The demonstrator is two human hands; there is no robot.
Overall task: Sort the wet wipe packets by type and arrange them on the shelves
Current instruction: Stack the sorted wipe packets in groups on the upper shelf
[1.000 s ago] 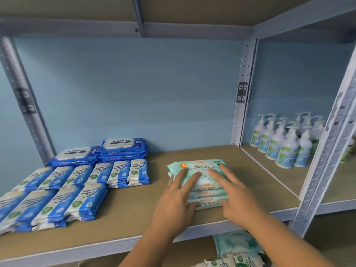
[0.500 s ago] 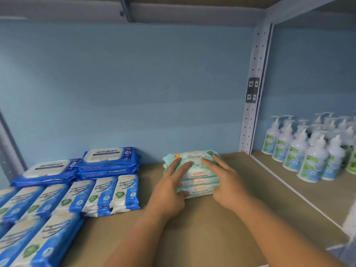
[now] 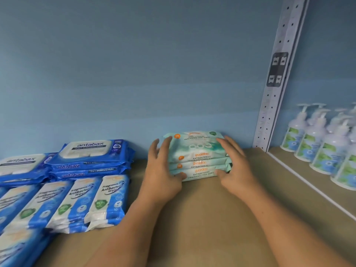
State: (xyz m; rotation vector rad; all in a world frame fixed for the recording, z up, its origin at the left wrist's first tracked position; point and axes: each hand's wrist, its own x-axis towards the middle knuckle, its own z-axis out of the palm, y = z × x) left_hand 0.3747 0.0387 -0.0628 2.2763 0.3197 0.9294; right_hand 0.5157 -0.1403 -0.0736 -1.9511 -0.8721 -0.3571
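Observation:
A stack of three mint-green "guardian" antibacterial wipe packets [image 3: 198, 151] lies on the brown shelf board [image 3: 202, 218], close to the blue back wall. My left hand [image 3: 161, 170] lies against the stack's left side, fingers straight and thumb at the front of the bottom packet. My right hand [image 3: 235, 166] flanks the right side, with fingers along the top right edge and thumb at the front. To the left sit blue "antabax" packets [image 3: 90, 157] in low stacks. In front of them are rows of smaller blue-and-white fragrance-free wipe packets [image 3: 77, 201].
A perforated grey upright post [image 3: 277, 74] divides this bay from the one on the right. There, several white pump bottles [image 3: 323, 143] with green-blue labels stand in rows. Bare shelf board lies between the green stack and the post.
The green stack has slid back across the shelf from near the front edge to close by the wall. Both hands moved with it and shifted from its top to its sides.

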